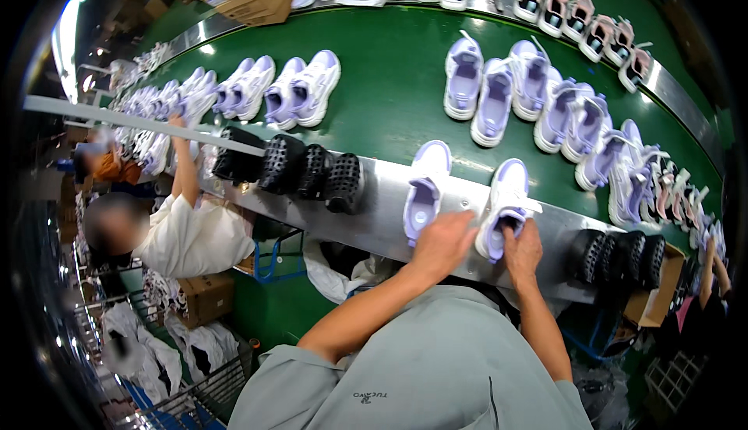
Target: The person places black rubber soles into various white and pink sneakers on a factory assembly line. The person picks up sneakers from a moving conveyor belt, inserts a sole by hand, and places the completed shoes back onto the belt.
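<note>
Two white-and-lavender sneakers lie at the metal edge in front of me, toes pointing away. My right hand (523, 251) is closed on the heel end of the right sneaker (510, 185), with fingers at its collar opening. Between the two shoes is my left hand (446, 241), beside the heel of the left sneaker (428, 169). Motion blurs its fingers, so whether they grip anything cannot be made out.
More lavender-and-white sneakers (495, 103) stand on the green belt (382, 79), ahead and to both sides. Black studded blocks (312, 171) line the metal ledge (374, 196) at left, others (615, 257) at right. A co-worker in a white shirt (195, 231) reaches toward shoes at left.
</note>
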Demonstrator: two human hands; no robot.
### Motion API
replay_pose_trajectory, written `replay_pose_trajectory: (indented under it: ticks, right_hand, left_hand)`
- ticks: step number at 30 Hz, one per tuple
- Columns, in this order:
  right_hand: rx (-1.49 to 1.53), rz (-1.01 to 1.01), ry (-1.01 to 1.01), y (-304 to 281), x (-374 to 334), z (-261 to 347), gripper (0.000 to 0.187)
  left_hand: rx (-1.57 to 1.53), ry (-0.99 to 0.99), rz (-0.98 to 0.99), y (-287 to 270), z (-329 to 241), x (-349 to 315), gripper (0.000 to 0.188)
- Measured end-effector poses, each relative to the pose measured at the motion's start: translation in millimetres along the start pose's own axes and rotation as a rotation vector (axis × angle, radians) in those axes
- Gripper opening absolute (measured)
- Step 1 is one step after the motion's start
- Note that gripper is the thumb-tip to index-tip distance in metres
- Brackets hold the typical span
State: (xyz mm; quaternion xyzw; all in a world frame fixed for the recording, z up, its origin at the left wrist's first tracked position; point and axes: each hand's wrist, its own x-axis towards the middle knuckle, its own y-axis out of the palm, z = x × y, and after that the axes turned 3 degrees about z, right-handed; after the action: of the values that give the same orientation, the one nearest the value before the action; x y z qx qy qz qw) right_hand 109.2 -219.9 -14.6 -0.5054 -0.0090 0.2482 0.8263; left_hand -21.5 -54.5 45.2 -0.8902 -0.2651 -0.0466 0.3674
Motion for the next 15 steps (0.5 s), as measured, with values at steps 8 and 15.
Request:
replay_pose_trajectory:
  ticks: [8, 15]
  right_hand:
    - [0.007, 0.070, 0.023, -81.2, -42.3, 67.0, 0.038]
    - [0.277, 0.138, -0.217, -54.8, -48.3, 141.2, 0.036]
  left_hand:
    - [0.930, -0.483, -0.321, -179.8, 131.6, -38.0, 0.033]
    - [0.716, -0.470, -0.320, -208.5, 98.2, -32.2, 0.033]
